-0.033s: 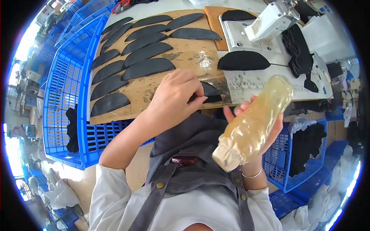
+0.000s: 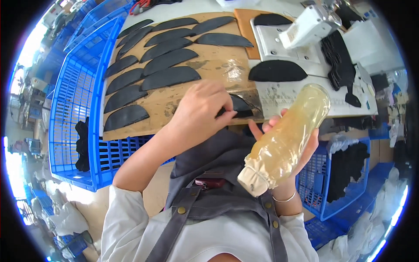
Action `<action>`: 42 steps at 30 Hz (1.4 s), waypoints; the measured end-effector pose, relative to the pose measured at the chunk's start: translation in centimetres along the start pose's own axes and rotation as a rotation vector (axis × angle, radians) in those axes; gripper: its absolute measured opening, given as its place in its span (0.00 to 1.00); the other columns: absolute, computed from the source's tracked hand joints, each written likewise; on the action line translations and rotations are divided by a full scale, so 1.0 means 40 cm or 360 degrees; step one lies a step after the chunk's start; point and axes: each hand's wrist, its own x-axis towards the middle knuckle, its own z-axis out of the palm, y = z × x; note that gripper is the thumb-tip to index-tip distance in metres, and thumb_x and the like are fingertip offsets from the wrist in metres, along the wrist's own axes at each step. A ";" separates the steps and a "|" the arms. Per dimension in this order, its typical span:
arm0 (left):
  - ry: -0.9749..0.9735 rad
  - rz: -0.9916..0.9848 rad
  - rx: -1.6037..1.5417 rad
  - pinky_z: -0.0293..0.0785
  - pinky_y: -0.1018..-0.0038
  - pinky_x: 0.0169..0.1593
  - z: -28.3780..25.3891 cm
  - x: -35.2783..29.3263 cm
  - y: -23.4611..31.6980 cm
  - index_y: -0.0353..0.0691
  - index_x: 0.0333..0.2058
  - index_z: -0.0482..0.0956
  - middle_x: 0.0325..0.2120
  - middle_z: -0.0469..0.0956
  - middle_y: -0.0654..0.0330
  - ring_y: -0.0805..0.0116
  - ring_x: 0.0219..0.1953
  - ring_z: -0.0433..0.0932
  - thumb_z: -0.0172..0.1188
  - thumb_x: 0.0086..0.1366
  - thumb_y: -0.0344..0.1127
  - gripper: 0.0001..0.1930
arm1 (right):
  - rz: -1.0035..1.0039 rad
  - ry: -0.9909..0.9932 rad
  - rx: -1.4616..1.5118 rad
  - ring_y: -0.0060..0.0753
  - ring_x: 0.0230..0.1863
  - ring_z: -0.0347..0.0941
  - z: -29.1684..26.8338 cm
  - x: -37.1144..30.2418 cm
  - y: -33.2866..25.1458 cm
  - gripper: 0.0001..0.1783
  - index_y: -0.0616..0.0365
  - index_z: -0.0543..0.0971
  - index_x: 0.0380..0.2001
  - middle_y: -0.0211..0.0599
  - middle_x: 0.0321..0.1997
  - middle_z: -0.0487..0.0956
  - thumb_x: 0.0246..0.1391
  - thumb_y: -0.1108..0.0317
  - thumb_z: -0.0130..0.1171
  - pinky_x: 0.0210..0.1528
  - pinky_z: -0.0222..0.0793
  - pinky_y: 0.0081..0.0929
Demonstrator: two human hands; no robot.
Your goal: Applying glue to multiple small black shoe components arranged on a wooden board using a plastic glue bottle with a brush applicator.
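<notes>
My right hand is wrapped round a clear bottle of cloudy yellowish liquid. The bottle is tilted, its round base up to the right and its cream cloth-covered mouth down to the left, above my apron. My left hand is closed at the board's front edge, thumb and finger pinched at a black half-moon piece that lies there; the hand hides its left end. More black half-moon pieces are spread in rows over the stained brown board.
A white machine arm stands over a metal plate at the back right, with another black half-moon piece before it. Stacked dark pieces lie farther right. Blue crates stand left and right of me.
The bottle has shifted slightly to the left in my right hand. My left hand stays at the same black piece, and the bench appears a touch farther right in the picture.
</notes>
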 end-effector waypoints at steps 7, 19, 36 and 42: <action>-0.0023 0.0060 -0.0137 0.66 0.67 0.34 -0.009 0.003 -0.006 0.38 0.22 0.69 0.21 0.68 0.58 0.58 0.28 0.69 0.61 0.46 0.28 0.08 | -0.0030 0.0051 -0.0084 0.45 0.42 0.73 -0.003 0.027 0.025 0.34 0.59 0.65 0.50 0.51 0.41 0.73 0.52 0.41 0.43 0.62 0.47 0.57; 0.1367 -0.0679 0.0674 0.71 0.75 0.31 -0.494 0.014 -0.325 0.37 0.26 0.81 0.22 0.79 0.59 0.70 0.23 0.75 0.62 0.52 0.40 0.11 | 0.0018 0.0015 -0.0232 0.43 0.40 0.72 0.014 0.037 0.012 0.33 0.59 0.66 0.50 0.45 0.39 0.73 0.53 0.41 0.42 0.61 0.49 0.58; 0.0466 -0.1012 0.0841 0.72 0.65 0.34 -0.347 0.066 -0.626 0.42 0.21 0.82 0.22 0.79 0.58 0.58 0.30 0.78 0.62 0.52 0.46 0.13 | -0.0018 -0.0181 -0.0259 0.43 0.50 0.68 0.004 0.015 -0.066 0.34 0.58 0.63 0.54 0.44 0.47 0.71 0.55 0.42 0.47 0.62 0.51 0.55; 0.0423 -0.1275 0.0708 0.71 0.66 0.38 -0.363 0.065 -0.639 0.40 0.27 0.78 0.29 0.79 0.56 0.58 0.35 0.77 0.68 0.46 0.51 0.19 | -0.0117 0.0037 0.0027 0.38 0.56 0.64 -0.006 0.000 -0.065 0.35 0.53 0.62 0.57 0.39 0.53 0.69 0.52 0.44 0.54 0.61 0.54 0.47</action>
